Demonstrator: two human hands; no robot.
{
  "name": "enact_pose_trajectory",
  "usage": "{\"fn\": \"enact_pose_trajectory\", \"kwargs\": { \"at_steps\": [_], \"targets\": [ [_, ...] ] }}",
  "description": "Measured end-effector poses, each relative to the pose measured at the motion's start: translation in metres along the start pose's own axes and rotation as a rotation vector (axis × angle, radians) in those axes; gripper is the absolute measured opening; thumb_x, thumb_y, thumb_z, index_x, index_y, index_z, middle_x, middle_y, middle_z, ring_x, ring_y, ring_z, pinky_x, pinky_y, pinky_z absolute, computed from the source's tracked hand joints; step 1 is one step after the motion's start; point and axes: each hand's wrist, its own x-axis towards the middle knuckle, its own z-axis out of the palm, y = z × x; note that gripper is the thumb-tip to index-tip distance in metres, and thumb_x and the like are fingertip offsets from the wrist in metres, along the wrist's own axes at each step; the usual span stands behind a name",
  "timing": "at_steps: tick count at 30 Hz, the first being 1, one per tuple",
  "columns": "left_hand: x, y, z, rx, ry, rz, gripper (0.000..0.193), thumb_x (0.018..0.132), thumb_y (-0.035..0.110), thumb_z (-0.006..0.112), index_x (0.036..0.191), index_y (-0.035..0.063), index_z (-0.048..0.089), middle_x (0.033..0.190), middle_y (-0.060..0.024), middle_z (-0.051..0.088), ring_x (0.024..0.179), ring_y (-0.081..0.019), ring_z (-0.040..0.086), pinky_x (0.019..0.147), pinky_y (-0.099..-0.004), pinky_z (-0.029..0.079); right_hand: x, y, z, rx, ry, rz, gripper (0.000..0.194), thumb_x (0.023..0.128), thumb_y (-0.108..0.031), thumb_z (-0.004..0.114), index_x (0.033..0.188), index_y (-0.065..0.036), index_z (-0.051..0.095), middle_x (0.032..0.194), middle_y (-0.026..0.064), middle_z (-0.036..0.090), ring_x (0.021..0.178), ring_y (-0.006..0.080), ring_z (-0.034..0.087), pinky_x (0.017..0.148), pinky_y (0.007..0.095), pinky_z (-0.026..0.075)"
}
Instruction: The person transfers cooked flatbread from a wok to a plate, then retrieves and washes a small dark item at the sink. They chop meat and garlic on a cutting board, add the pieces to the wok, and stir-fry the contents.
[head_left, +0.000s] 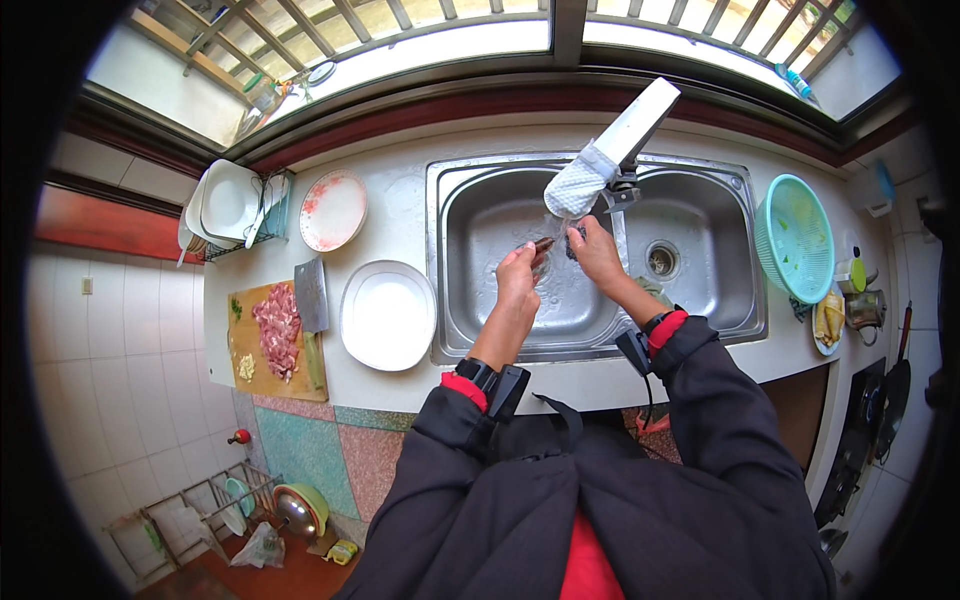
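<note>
Over the left basin of a steel double sink (480, 300), my left hand (519, 271) grips a dark brown, elongated object (544, 244); its exact kind is unclear. My right hand (596, 251) has its fingers closed around a dark, mesh-like scrubber (574, 244), close beside the brown object. Water runs down near my fingertips, below a white tap (637, 120) whose end is wrapped in quilted white material (579, 186). Partly hidden by my right forearm, a greenish cloth (652, 289) lies on the divider between the basins.
Left of the sink are a white dish (388, 315), a patterned plate (334, 210), and a cutting board (244, 337) with sliced raw meat (277, 326) and a cleaver (311, 296). A dish rack (255, 221) stands behind. On the right sits a turquoise colander (796, 240).
</note>
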Motion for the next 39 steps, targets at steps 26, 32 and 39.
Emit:
{"fn": "enact_pose_trajectory", "kwargs": {
  "at_steps": [26,32,39],
  "targets": [
    [0.021,-0.013,-0.015,-0.313,-0.386,-0.12,0.03,0.1,0.014,0.037,0.123,-0.0015,0.051,0.114,-0.0138,0.061,0.103,-0.0236,0.06,0.092,-0.0391,0.05,-0.012,-0.012,-0.04,0.498,-0.323,0.333,0.02,0.087,-0.023,0.065,0.093,-0.004,0.062,0.064,-0.0012,0.055,0.05,0.0074,0.049,0.042,0.0237,0.039],
    [0.02,-0.028,0.003,-0.355,-0.356,-0.108,0.028,0.101,0.016,0.038,0.116,-0.0007,0.055,0.108,-0.0117,0.061,0.097,-0.0207,0.06,0.089,-0.0377,0.051,-0.028,-0.024,-0.031,-0.185,-0.18,-0.477,0.015,0.082,-0.015,0.062,0.096,-0.008,0.061,0.086,0.0152,0.054,0.078,0.0357,0.061,0.066,0.0427,0.051],
    [0.01,-0.028,0.009,-0.187,-0.251,0.017,0.027,0.101,0.017,0.04,0.119,0.0004,0.053,0.105,-0.0084,0.06,0.092,-0.0197,0.059,0.084,-0.0343,0.05,-0.042,-0.025,-0.025,-0.115,-0.177,-0.437,0.014,0.083,-0.012,0.06,0.096,-0.006,0.06,0.087,0.0177,0.055,0.079,0.0386,0.059,0.068,0.0442,0.05]
  ]
}}
